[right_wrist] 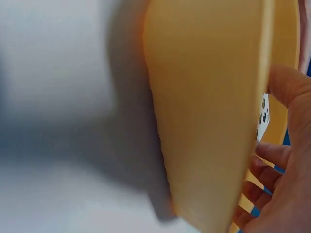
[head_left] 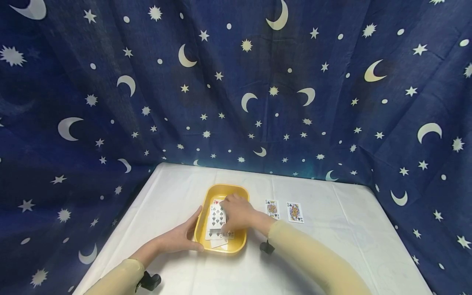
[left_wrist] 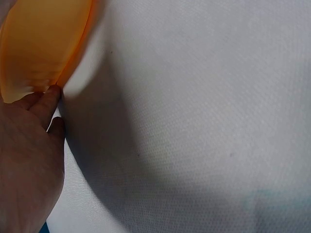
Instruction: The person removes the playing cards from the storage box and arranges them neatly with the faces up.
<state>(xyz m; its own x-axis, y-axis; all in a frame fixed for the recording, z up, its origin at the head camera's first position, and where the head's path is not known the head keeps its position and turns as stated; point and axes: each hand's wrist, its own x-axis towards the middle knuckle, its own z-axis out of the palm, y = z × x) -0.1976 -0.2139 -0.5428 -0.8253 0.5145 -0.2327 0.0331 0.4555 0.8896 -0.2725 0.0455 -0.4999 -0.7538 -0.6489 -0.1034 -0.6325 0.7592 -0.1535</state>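
A yellow plastic tray point(head_left: 240, 246) stands on the white-covered table and holds several face-up playing cards. My right hand point(head_left: 237, 212) reaches into it and grips a spade card point(head_left: 217, 218) by its edges, thumb at the near end and fingers at the far end. Under it lie other cards, partly hidden. In the right wrist view the thumb and fingers of the right hand point(right_wrist: 286, 160) curve about a card point(right_wrist: 263, 118) behind the tray wall point(right_wrist: 209, 111). My left hand point(head_left: 179, 236) rests against the tray's left side, fingers fairly straight; the left wrist view shows its fingertips point(left_wrist: 48, 99) touching the tray's outside.
To the right of the tray, two face-up picture cards lie side by side: one card point(head_left: 272, 208) nearer the tray and a second card point(head_left: 295, 212) beyond it. A dark blue curtain point(head_left: 221, 102) with moons and stars hangs behind the table point(head_left: 332, 246).
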